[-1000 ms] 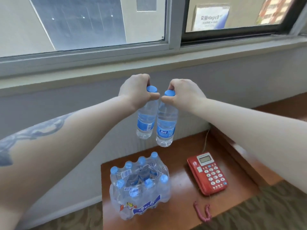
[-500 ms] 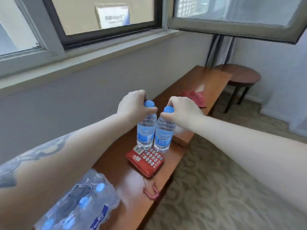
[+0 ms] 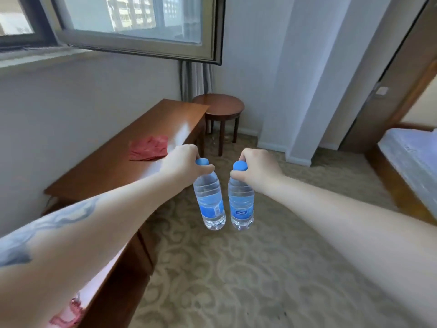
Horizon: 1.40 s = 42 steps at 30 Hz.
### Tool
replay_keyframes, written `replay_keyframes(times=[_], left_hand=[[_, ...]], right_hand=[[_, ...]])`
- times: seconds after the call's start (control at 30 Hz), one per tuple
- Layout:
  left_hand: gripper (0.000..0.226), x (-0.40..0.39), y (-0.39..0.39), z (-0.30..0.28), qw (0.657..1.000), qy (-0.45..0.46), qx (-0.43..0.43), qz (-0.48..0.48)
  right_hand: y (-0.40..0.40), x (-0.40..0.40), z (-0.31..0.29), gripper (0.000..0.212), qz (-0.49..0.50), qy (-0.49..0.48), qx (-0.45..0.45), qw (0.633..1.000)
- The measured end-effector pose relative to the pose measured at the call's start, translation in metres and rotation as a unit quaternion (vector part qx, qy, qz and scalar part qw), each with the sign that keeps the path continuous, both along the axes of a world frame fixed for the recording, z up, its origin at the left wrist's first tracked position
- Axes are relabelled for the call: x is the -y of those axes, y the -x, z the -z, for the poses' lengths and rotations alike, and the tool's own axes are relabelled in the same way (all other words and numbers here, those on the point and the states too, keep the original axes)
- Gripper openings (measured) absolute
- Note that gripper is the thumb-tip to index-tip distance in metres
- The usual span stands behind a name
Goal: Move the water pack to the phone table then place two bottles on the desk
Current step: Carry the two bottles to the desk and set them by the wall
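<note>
Walls: plain pale grey-white under the window, with a squared white column (image 3: 305, 91) standing out at the far right
Window: a metal-framed pane (image 3: 142, 22) swung open into the room, daylight pouring in, tower blocks showing beyond
Curtain: a grey strip (image 3: 195, 78) hung in the corner below the pane
Floor: beige carpet (image 3: 236, 268) with a pale scroll pattern
Furniture: long brown wooden desk (image 3: 132, 147) ran along the wall, glare on its top, a crumpled red cloth (image 3: 149, 150) lying on it; round dark side table (image 3: 218, 107) just past its far end
Right edge: a white bed (image 3: 411, 150) on a wooden base
</note>
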<state>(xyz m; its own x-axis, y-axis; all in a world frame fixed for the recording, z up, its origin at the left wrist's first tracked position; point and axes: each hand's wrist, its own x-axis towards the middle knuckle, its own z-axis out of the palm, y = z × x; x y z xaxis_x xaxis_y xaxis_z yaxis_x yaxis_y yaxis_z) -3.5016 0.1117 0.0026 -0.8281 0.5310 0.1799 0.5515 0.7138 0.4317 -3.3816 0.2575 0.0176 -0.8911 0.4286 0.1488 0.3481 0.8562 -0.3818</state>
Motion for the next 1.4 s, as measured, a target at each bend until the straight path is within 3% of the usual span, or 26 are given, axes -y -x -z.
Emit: replay_keyframes(times=[0.33,0.67,0.83,1.07,1.4], left_hand=[[0.042,-0.204,-0.023,0.012,0.993,0.048,0.007,0.107],[0.045,-0.368,0.011,0.009,0.983,0.062,-0.005,0.172],[0.045,-0.444,0.038,0.007,0.985,0.063,0.000,0.162],[0.045,-0.529,0.083,0.012,0.995,0.051,0.006,0.086],[0.043,-0.604,0.202,0.024,0.999,0.036,0.010,-0.031]], right_hand=[[-0.041,-0.178,0.018,0.025,0.122,0.031,0.007,0.992],[-0.010,-0.317,0.014,0.024,0.170,0.031,0.002,0.985],[0.020,-0.402,0.017,0.023,0.166,0.030,0.009,0.986],[0.081,-0.515,0.022,0.025,0.077,0.007,0.041,0.996],[0.224,-0.621,0.020,0.027,-0.017,0.029,0.036,0.999]])
